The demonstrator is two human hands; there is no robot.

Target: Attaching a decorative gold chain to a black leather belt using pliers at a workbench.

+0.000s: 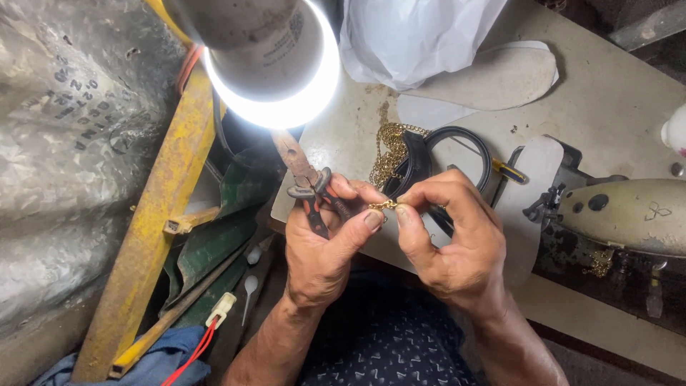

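Hands meet over a gold chain [384, 205], left hand [323, 243] also gripping pliers [309, 187], right hand [449, 232] pinching a link.

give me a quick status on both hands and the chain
Left hand gripping pliers, fingertips pinching gold chain link. Right hand pinching same link. Rest of chain piled on table by black strap. Nothing in the way.

Gold chain [384, 205] pinched taut between both hands' fingers [373, 219]
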